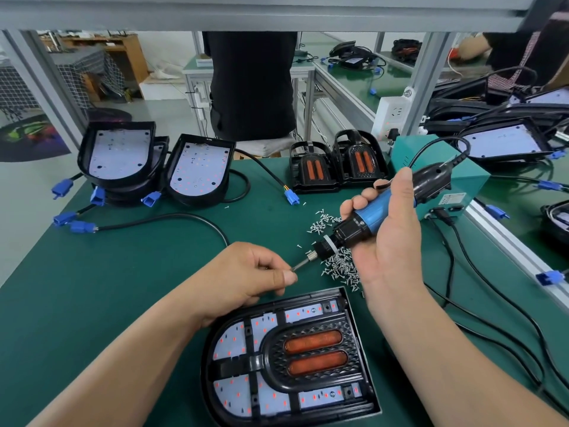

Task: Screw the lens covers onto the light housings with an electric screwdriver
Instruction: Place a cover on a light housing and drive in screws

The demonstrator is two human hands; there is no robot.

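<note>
Screwdriver [366, 218] tilted above the screw pile [340, 268], gripped in the curled fingers of the right hand [394, 241]; left hand [240, 272] fingers pinch the bit [300, 266] at its tip. Housing [209, 359] with lens cover [311, 352] seated lies flat on the green tabletop [123, 272], just below both hands.
</note>
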